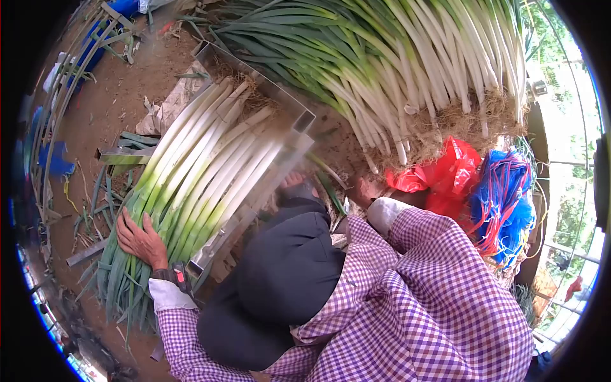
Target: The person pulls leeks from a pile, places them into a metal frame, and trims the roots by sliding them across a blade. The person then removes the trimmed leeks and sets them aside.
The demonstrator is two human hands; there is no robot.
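My left hand (141, 240) lies over the green part of a row of leeks (191, 159), its fingers extended and the thumb apart. These leeks rest in a metal frame (254, 75), with white stems and roots towards the top and dark leaves hanging at the lower left. Beyond the checked right sleeve's pale cuff, my right hand (371, 189) shows only in small part, beside the dirt floor. Its fingers are blurred, and whatever it may hold cannot be made out.
A large pile of leeks (382, 70) fills the top right, roots facing down. Red plastic bags (449, 175) and a blue net bundle with red strings (506, 200) lie right of my right hand. Bent poles stand at left. My dark-clothed legs (280, 267) are below the frame.
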